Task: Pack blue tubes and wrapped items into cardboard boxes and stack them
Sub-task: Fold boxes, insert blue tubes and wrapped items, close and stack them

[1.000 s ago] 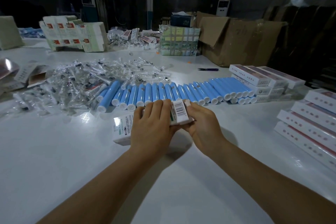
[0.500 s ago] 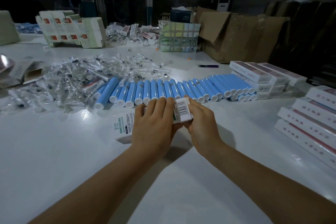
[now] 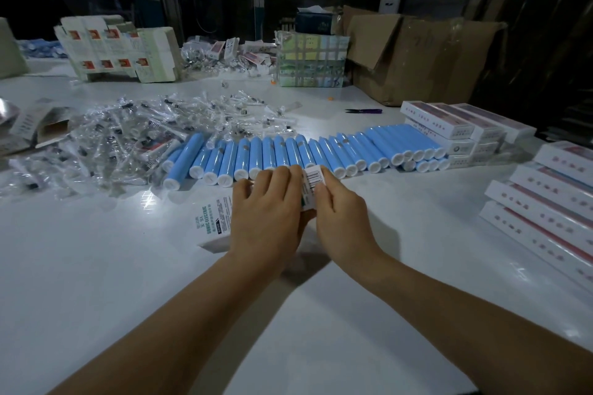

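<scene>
While the left hand (image 3: 268,218) grips the white carton (image 3: 218,218) on the surface (image 3: 96,266), the right hand (image 3: 340,218) pinches its barcoded end flap (image 3: 313,178).

Overall light: dim; background beyond the table (image 3: 96,266) was almost black.
Source: appeared overhead, brightest at mid-table.
Glare: a bright glint on the tabletop beside the wrapped items (image 3: 112,138).
Shadows: forearms cast soft dark wedges toward the viewer.
Distortion: wide-angle bending at the edges.
Sharpness: centre crisp; far clutter soft.
</scene>
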